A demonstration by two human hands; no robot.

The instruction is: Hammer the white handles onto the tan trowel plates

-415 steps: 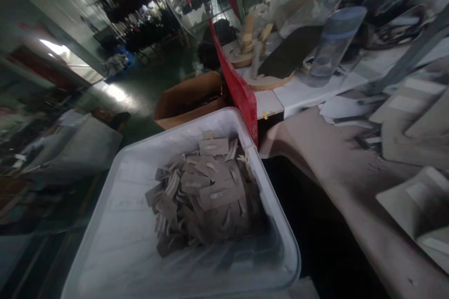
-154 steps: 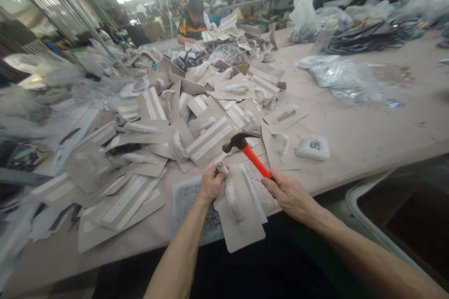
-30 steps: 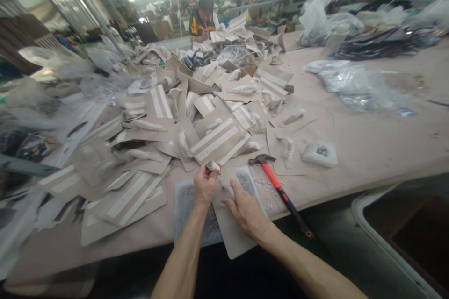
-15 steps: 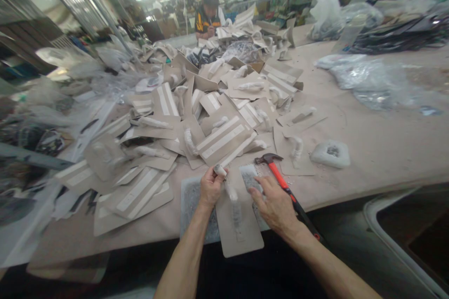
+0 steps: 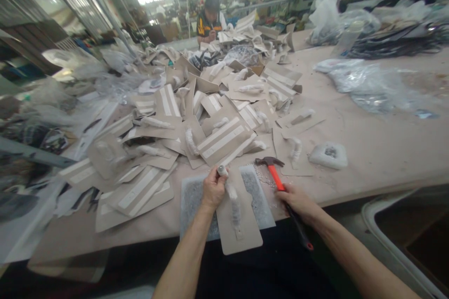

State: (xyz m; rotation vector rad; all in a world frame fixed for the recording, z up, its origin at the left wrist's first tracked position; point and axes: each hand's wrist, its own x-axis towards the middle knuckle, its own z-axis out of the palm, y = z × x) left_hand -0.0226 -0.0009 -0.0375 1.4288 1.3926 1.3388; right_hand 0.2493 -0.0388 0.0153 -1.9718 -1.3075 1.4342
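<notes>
Left grip (image 5: 214, 188): thumb + fingers pinching the round top end of a white wrapped handle (image 5: 235, 205), which is on a beige plate (image 5: 249, 231) w/ rounded lower corners. Plate lies across a grey speckled slab (image 5: 261, 196), slab showing both sides; plate's lower end sticks out past the near edge of the tabletop (image 5: 386, 149).

Right grip (image 5: 294, 198): wrapped round the shaft of a claw hammer (image 5: 276, 178), approx where red meets black. Its head points away from the person, nr slab's far R corner; butt end hangs past the tabletop edge. Head on the tabletop or just above it, can't tell. Hammer & plate apart, slab's R strip btwn them.

Small white bits (image 5: 267, 180) scattered by the hammer head. Just beyond, another plate w/ wrapped handle (image 5: 294, 154); to its R a whitish packet (image 5: 329, 155), dark middle, contents unclear. Big heap of plates (image 5: 224, 135) beyond slab & to L, some handle side up, some showing pale twin strips.

Further R: crumpled clear bag (image 5: 365, 86), then stack of dark sheets (image 5: 396, 42). L side: loose clear plastic (image 5: 70, 65), grey metal bar (image 5: 35, 152). Behind heap: co-worker (image 5: 206, 25), dark top w/ yellow-orange, details blurred. Nr R, below tabletop level: pale-rimmed container (image 5: 368, 210), dark inside
</notes>
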